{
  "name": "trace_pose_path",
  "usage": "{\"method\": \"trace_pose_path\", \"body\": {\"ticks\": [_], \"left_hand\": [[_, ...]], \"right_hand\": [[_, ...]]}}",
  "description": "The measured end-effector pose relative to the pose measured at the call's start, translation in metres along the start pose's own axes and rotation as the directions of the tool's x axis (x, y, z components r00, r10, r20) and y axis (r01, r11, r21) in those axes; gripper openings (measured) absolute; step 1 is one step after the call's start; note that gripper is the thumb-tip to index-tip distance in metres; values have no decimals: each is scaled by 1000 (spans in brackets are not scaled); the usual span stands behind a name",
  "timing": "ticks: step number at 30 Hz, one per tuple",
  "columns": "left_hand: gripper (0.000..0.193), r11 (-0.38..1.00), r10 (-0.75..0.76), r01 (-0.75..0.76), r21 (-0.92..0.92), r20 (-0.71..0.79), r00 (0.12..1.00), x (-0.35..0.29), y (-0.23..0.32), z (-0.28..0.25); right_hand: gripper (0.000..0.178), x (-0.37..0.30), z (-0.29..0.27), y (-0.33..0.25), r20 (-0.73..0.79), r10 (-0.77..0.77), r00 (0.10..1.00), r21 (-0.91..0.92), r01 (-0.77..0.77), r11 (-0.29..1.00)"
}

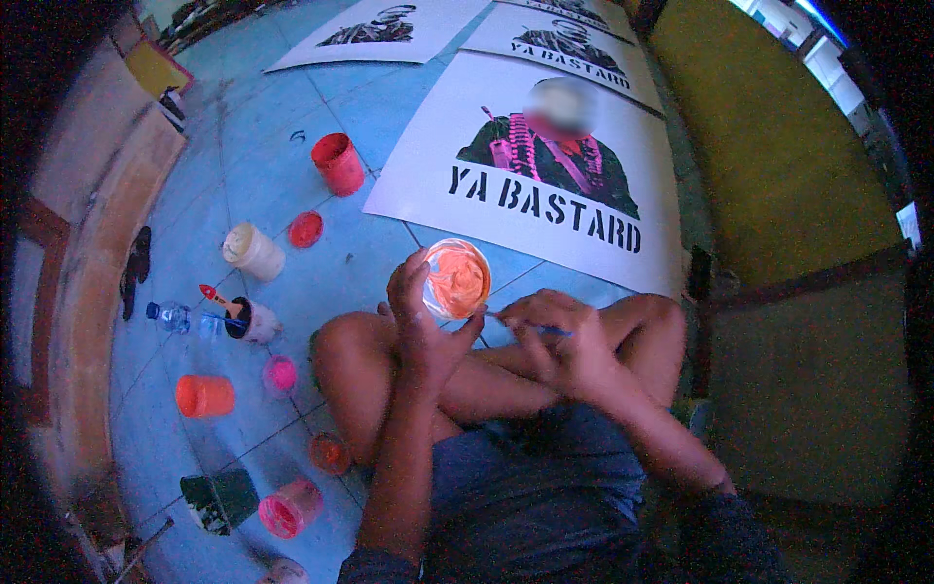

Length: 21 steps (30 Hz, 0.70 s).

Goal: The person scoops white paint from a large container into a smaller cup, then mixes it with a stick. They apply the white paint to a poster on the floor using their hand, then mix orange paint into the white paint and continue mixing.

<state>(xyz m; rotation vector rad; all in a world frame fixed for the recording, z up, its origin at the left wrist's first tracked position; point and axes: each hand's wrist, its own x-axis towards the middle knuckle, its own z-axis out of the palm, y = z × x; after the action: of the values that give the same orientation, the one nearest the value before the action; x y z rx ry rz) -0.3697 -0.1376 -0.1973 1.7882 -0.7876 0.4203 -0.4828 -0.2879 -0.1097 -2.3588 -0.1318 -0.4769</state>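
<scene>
My left hand (424, 331) is wrapped round the side of a small round tub (457, 279), held up above my crossed legs. Orange paint streaked with white swirls fills the tub. At the tub's lower right rim, my right hand (574, 346) pinches a thin blue-handled paintbrush (555, 331), whose tip is too small to make out. Just beyond the tub lies a white poster (418, 185) with a stencilled black figure and black lettering. Parts of the figure's clothing are painted pink.
More posters (448, 29) lie at the back. On the blue tiles to the left stand a red tub (338, 165), a white tub (253, 253), a brush pot (258, 323), a water bottle (170, 316), an orange tub (204, 396) and a pink tub (290, 508). A board (778, 156) stands on the right.
</scene>
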Motion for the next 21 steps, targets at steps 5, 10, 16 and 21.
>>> {"method": "trace_pose_path", "body": {"ticks": [5,10,16,21], "left_hand": [[95,999,35,-34,20,-27,999,-2,-6,3],[96,995,-77,74,-62,-57,995,-5,-8,4],[96,981,-152,139,-133,-89,984,-8,-12,7],[99,978,-145,131,-162,-79,986,-7,-10,5]], "right_hand": [[17,12,3,1,-40,77,996,-99,-81,992],[31,-1,18,-7,-8,-28,1000,-77,28,997],[47,-16,27,10,16,-119,993,-139,120,983],[49,2,14,3,97,80,992,-104,-70,992]]}}
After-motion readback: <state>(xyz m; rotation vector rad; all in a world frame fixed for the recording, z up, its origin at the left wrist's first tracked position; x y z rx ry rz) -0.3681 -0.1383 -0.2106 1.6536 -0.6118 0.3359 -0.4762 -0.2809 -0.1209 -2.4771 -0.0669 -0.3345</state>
